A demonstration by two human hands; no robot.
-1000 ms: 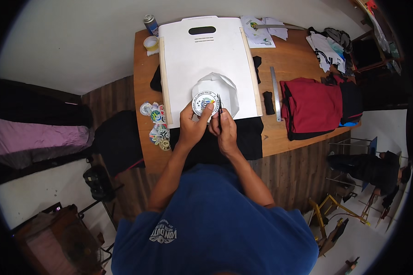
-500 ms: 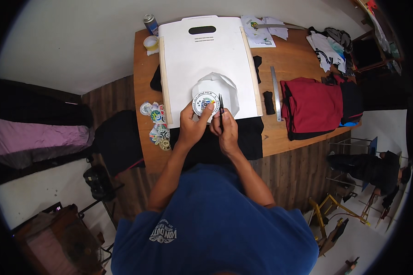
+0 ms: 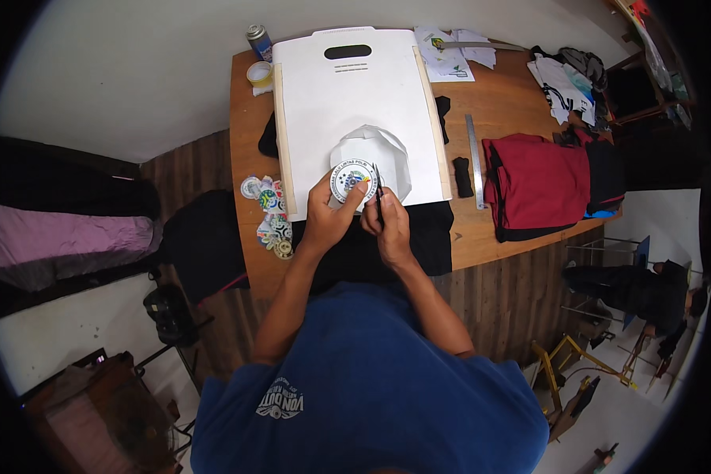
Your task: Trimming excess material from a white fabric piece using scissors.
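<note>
My left hand (image 3: 329, 215) pinches a round white printed emblem (image 3: 351, 171) with a coloured centre, its thumb lying on the front. At the emblem's right edge are dark scissors (image 3: 378, 178), blades pointing away from me. My right hand (image 3: 392, 224) is closed round their handles. Behind both lies a crumpled white paper offcut (image 3: 393, 152), curving around the emblem. All this is held over the near part of a large white board (image 3: 312, 99) with a handle slot. How far the blades overlap the emblem is hard to make out.
On the wooden table (image 3: 454, 110) lie several cut-out emblems (image 3: 272, 205) at left and a steel ruler (image 3: 475, 158) at right. Folded maroon cloth (image 3: 537, 182) lies farther right. A spray can (image 3: 258, 41) and a tape roll (image 3: 259, 74) stand at the back left.
The emblem has turned slightly clockwise in my left hand. The scissors' tips have shifted a little to the left along its edge. Both hands stay almost in place.
</note>
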